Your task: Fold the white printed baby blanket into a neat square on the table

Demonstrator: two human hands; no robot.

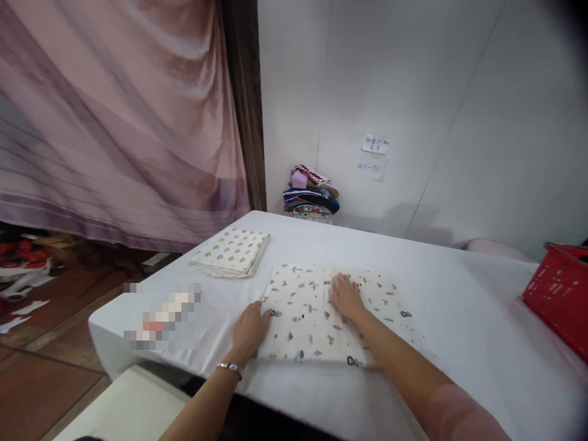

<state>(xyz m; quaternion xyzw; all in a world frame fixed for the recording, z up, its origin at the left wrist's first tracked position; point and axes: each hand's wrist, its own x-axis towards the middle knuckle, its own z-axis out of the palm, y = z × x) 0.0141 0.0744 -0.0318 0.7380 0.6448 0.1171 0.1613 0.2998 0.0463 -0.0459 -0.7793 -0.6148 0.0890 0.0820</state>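
A white cloth with small plant and animal prints (303, 318) lies folded into a rectangle on the table in front of me. My right hand (345, 296) rests flat on its upper middle, fingers stretched out and slightly blurred. At the cloth's left edge is my left hand (252, 327), its fingers extended along the border and the thumb over the print. A bracelet (230, 370) circles the left wrist. Up and to the left sits a second folded cloth with grey heart-like prints (234, 251), apart from both hands.
The white-covered table (463, 294) spans the view. On its right stands a red basket (558, 297). A stack of folded fabrics (312, 193) is against the wall, below paper notes (374, 153). A pink curtain (138, 110) hangs at left. A blurred-out patch covers the table's left corner.
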